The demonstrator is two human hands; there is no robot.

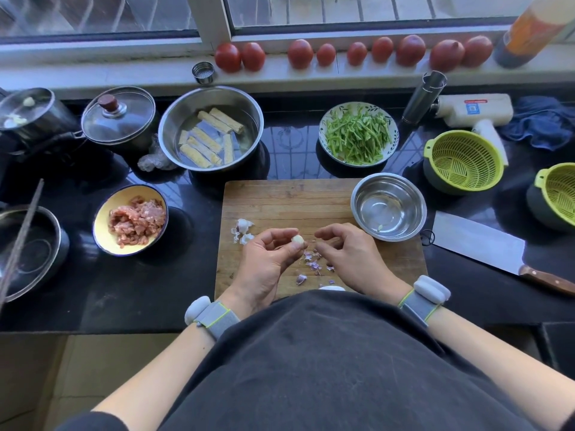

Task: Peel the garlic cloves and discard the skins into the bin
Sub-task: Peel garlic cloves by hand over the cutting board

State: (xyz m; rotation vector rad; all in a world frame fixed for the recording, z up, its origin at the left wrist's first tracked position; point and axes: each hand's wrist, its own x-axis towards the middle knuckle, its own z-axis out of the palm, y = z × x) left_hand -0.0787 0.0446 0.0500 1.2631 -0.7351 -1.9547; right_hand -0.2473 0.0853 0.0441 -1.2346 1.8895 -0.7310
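**Garlic peeling at the chopping board: contents and surroundings**

Held item: garlic clove [297,239], pale and peeled, pinched in the fingertips of the left hand [267,259] above the middle of the chopping board [280,197]. Right hand [345,247]: fingers curled beside the clove; whether it pinches anything, cannot tell.

On the board: purple skin scraps [312,262] under the hands; unpeeled garlic pieces [243,230] near the left edge; small steel bowl [388,206] at the far right corner, holding one small pale bit.

On the black counter: yellow bowl of minced meat [132,219] left of the board; large steel bowl [211,128] with beige rolls in water behind it; patterned bowl of green vegetable strips [358,133]; two green colanders [463,160]; cleaver [485,244] right of the board; lidded pot [119,116] at the far left.

Windowsill: row of tomatoes [300,53].
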